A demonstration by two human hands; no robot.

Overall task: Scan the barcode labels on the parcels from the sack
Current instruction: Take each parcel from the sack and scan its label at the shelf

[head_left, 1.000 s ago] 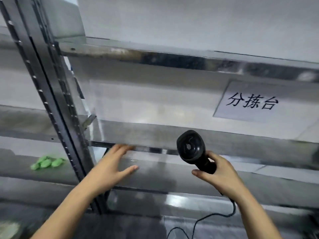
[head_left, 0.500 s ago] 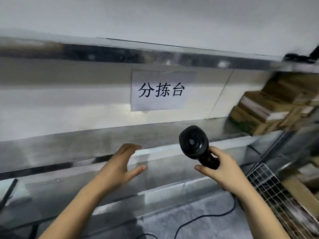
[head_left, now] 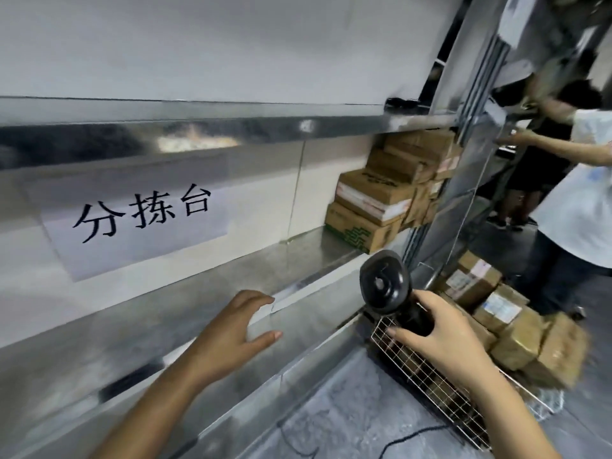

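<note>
Parcels [head_left: 516, 329] sit low on our right, a heap of brown cardboard boxes in and beside a wire basket [head_left: 427, 369], just past our right hand [head_left: 443, 339]. No sack shows in this view.

Nearest to us, that hand is wrapped around the grip of a black scanner [head_left: 385, 286], its round head facing back toward us and a thin cable [head_left: 410, 437] trailing across the grey floor. The scanner looks like hard, smooth plastic, light enough for one hand. Our left hand [head_left: 231, 329] hangs free over the metal ledge [head_left: 165, 329], fingers loosely spread and holding nothing.

We judge the boxes to be stiff and fairly light, with taped seams and flat faces; the white labels [head_left: 500, 308] on their tops are what we need to face upward. The free hand would best take a box by two opposite edges, away from the label, since glossy tape may be slippery and a thumb over the barcode would block the read.

Beyond the hands, the ledge is dull brushed steel, streaked with reflections. Farther back a paper sign [head_left: 139, 223] with black characters is fixed to the pale wall, and more cartons [head_left: 374, 207] are stacked on the shelf [head_left: 298, 256] at its right end. Another person [head_left: 579, 200] in a white shirt stands past the upright post.
</note>
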